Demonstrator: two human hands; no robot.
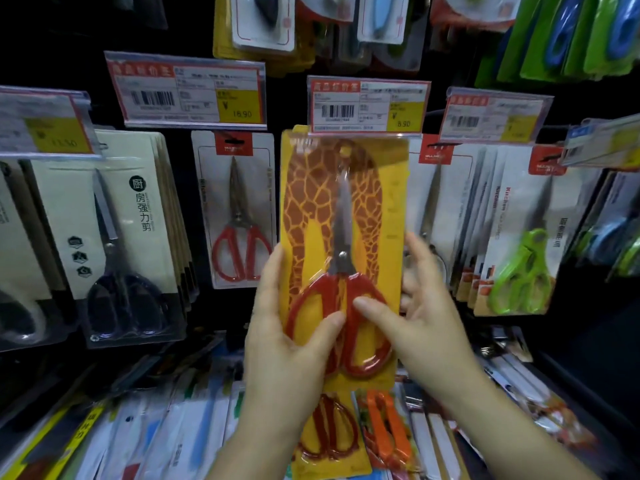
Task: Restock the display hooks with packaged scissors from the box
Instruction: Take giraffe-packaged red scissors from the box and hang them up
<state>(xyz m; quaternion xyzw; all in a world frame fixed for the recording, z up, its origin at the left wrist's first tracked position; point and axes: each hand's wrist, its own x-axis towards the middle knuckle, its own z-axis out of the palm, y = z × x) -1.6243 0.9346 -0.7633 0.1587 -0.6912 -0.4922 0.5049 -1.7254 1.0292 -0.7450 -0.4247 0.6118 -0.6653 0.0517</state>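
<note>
The display wall [86,29] is crowded with hanging packs, and the yellow giraffe-print scissors pack [343,237] is held up in the middle, its top just under the 8.90 price tag [369,105]. Left hand [287,337] and right hand [426,317] each have their grip clamped on a lower side edge, thumbs on the red handles. I'd say the risk is the hang hole missing the hook, which I can't see behind the tag, so the pack drops into the pile of packs [173,427] below.

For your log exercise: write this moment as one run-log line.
left hand: holds giraffe-print scissors pack | right hand: holds pack | pack top at hook
</note>
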